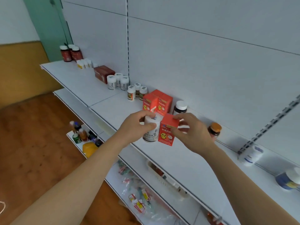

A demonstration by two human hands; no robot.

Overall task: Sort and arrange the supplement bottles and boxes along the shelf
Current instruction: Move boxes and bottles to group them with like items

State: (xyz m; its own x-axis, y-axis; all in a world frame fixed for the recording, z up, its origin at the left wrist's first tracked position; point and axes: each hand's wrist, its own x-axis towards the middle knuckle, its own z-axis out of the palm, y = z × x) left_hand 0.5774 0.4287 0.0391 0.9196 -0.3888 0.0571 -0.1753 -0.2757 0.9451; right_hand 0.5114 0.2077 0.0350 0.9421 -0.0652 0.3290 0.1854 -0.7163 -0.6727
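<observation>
So mid-frame the left hand [138,125] wraps a white bottle [150,132] while the right hand [189,132] pinches a red box [167,133] by its top, both probably light, box crushable.

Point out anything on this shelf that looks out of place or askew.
Two bottles at the far right, a white one and a blue-labelled one, appear to lie on their sides, while the other bottles stand upright. The orange-capped bottle stands alone, apart from any group.

Single head-worn wide view, angled forward and down, close over white shelf [186,161], edges apparently blurred
</observation>
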